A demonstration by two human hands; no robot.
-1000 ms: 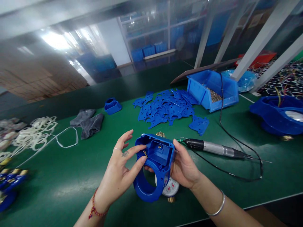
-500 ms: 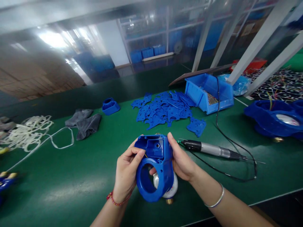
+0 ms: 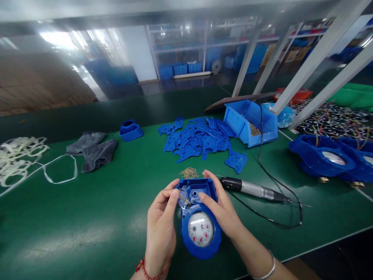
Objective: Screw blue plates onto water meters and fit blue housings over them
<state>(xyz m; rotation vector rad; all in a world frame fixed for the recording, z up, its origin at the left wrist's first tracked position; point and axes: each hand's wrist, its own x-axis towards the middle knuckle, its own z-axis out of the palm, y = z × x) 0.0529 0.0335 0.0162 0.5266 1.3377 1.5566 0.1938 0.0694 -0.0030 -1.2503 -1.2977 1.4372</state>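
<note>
A blue plastic water meter housing [image 3: 201,252] sits around a meter with a round white dial [image 3: 201,228], which shows through its ring opening. Thin yellowish wires [image 3: 184,199] come up into the open box part of the housing. My left hand [image 3: 163,217] pinches these wires between thumb and index finger at the box's left wall. My right hand [image 3: 220,206] is closed around the right side of the housing, its thumb inside the box. Just beyond the housing lies a small heap of brass-coloured screws [image 3: 189,172].
Flat blue plates [image 3: 198,138] lie piled behind, beside a blue bin [image 3: 253,124] of small metal parts. An electric screwdriver [image 3: 256,190] with its cord rests at right. Other blue meters [image 3: 323,159] stand far right. Grey cloths [image 3: 97,151] and white rings [image 3: 20,159] are left.
The housing has come down over the meter, and the dial now appears inside its ring. My right thumb has moved into the box. The screw heap has come into fuller view.
</note>
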